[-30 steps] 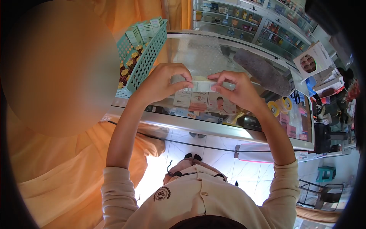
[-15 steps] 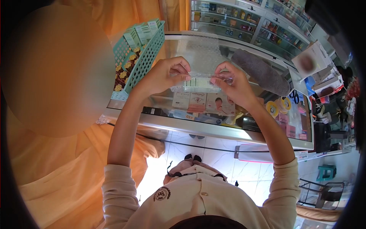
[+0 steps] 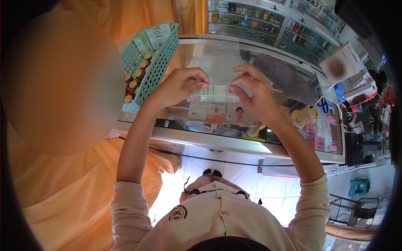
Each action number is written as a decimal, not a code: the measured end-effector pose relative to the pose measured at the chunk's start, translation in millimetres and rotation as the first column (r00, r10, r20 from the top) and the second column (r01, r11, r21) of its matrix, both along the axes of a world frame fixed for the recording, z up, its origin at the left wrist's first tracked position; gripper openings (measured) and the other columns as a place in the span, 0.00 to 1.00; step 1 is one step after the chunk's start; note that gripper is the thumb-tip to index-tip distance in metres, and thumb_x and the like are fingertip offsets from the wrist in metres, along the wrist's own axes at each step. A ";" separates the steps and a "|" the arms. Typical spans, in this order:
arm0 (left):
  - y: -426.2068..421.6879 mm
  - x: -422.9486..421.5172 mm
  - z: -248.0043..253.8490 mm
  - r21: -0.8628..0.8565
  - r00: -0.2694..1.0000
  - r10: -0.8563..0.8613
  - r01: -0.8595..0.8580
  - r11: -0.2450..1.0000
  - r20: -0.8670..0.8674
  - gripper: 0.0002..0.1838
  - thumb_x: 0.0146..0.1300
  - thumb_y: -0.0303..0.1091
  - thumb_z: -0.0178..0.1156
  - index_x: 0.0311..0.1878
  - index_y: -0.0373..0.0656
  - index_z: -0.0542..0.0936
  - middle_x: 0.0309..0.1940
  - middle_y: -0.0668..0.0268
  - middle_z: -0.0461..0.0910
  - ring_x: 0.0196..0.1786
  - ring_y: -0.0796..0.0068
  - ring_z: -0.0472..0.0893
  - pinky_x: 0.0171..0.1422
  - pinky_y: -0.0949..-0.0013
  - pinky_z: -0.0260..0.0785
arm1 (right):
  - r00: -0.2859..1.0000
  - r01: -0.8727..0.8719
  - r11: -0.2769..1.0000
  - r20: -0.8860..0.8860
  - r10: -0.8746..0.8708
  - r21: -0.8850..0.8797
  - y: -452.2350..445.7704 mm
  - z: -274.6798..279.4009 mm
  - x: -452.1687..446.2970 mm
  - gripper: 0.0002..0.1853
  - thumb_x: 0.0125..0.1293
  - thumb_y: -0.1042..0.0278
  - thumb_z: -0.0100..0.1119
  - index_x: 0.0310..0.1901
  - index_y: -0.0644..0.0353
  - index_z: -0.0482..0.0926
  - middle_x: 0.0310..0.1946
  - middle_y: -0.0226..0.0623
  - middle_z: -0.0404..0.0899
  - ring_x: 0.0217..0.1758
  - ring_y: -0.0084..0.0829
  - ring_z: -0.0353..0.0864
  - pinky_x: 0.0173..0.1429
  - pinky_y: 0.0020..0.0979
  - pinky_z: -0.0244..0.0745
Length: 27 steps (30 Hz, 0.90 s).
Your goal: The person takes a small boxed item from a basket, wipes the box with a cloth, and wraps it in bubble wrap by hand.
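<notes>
A small pale green-and-white box (image 3: 217, 90) lies on the glass counter, with clear bubble wrap (image 3: 218, 62) around it and stretching away behind it. My left hand (image 3: 179, 87) is closed in a pinch on the wrap at the box's left end. At the right end, my right hand (image 3: 258, 97) pinches the wrap between thumb and forefinger, its other fingers lifted and curled. How far the wrap covers the box is hard to make out. Flat product boxes (image 3: 215, 112) show just below the small box, seemingly under the glass.
A teal basket (image 3: 157, 62) holding similar boxes and gold-topped items stands at the left. A grey rolled cloth (image 3: 284, 79) lies at the back right. Tape rolls (image 3: 298, 119) and black scissors (image 3: 323, 105) are farther right. Orange curtain (image 3: 83, 188) hangs at the left.
My right hand's fingers have lifted and spread somewhat, while thumb and forefinger stay at the wrap's edge. My left hand has barely moved. The view has shifted slightly.
</notes>
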<state>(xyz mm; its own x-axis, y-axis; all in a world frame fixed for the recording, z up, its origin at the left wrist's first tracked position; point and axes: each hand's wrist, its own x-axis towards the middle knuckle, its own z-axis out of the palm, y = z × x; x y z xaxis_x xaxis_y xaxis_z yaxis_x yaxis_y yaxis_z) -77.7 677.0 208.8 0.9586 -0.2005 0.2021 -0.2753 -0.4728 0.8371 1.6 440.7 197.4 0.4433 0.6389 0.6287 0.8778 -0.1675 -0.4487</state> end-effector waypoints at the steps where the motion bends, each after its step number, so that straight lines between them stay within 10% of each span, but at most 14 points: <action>1: -0.4 -0.2 -0.1 0.016 1.000 0.003 -0.003 1.000 0.013 0.06 0.65 0.28 0.61 0.41 0.35 0.79 0.36 0.67 0.80 0.44 0.79 0.78 0.60 0.70 0.68 | 1.000 0.011 1.000 0.029 -0.011 -0.019 -0.3 -2.0 1.1 0.04 0.59 0.76 0.64 0.35 0.60 0.79 0.50 0.41 0.75 0.44 0.42 0.80 0.43 0.37 0.77; 11: -19.6 -17.6 15.9 0.521 0.850 -0.033 -0.291 0.802 0.525 0.13 0.54 0.34 0.69 0.40 0.39 0.80 0.35 0.61 0.80 0.45 0.59 0.78 0.64 0.58 0.62 | 0.930 0.022 0.987 0.367 0.038 -0.160 -7.4 13.4 -11.8 0.11 0.50 0.65 0.71 0.30 0.61 0.81 0.45 0.36 0.76 0.51 0.37 0.75 0.61 0.41 0.65; 27: -8.8 -0.9 21.4 0.718 0.991 -0.037 -0.069 0.693 0.130 0.24 0.51 0.45 0.71 0.48 0.39 0.82 0.49 0.57 0.79 0.58 0.60 0.75 0.75 0.50 0.50 | 0.939 0.053 0.935 0.337 0.074 -0.351 -8.8 15.4 -0.8 0.17 0.49 0.65 0.72 0.41 0.58 0.80 0.40 0.34 0.80 0.50 0.34 0.78 0.67 0.43 0.62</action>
